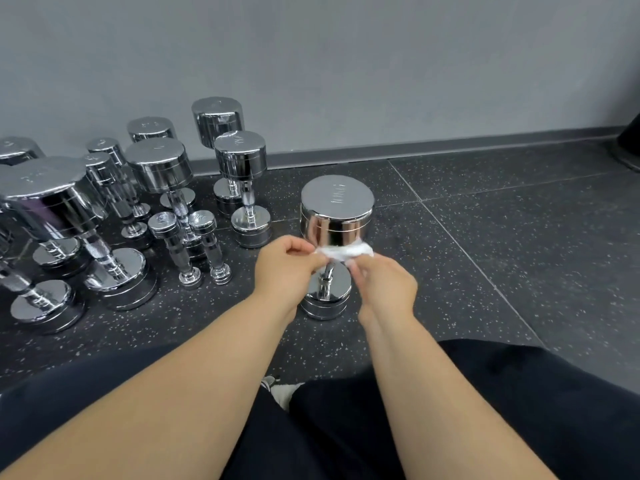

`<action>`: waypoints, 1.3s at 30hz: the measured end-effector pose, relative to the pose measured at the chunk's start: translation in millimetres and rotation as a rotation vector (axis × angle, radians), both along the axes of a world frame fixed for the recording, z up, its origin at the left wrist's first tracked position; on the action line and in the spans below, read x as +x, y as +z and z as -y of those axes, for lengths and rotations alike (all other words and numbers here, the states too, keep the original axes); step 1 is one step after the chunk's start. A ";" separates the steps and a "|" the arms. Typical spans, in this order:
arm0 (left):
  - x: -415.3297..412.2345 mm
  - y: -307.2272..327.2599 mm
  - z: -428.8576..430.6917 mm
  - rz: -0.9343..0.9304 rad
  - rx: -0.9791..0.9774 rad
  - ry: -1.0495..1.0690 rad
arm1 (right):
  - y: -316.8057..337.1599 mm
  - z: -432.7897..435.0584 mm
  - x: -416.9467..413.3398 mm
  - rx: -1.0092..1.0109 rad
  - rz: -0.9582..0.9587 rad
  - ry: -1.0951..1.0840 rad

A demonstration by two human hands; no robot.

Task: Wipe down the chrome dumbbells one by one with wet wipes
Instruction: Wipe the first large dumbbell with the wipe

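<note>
A white, crumpled wet wipe [344, 251] was pinched at its ends by left hand [289, 268] & right hand [382, 284], stretched just under the top head of an upright chrome dumbbell [334, 244] set apart on the speckled rubber floor [502, 244]. Handle wiping was judged the step in hand; next, probably the wipe drawn round the knurled bar. Other mirror-bright dumbbells [159, 188] were grouped to the left, nr the wall.

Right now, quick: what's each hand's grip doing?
Left hand: pinching one end of the wet wipe.
Right hand: pinching the other end, beside the upright dumbbell.
</note>
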State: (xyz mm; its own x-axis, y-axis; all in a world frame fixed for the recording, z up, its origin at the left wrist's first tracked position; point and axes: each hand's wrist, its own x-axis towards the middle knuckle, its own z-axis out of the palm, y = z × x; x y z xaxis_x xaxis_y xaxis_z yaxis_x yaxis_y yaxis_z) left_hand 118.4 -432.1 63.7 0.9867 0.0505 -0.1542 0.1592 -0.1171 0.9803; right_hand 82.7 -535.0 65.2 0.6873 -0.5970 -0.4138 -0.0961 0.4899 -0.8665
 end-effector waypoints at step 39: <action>37.5 11.7 12.6 0.051 -0.168 0.096 | 28.8 35.8 71.4 -0.175 0.105 0.402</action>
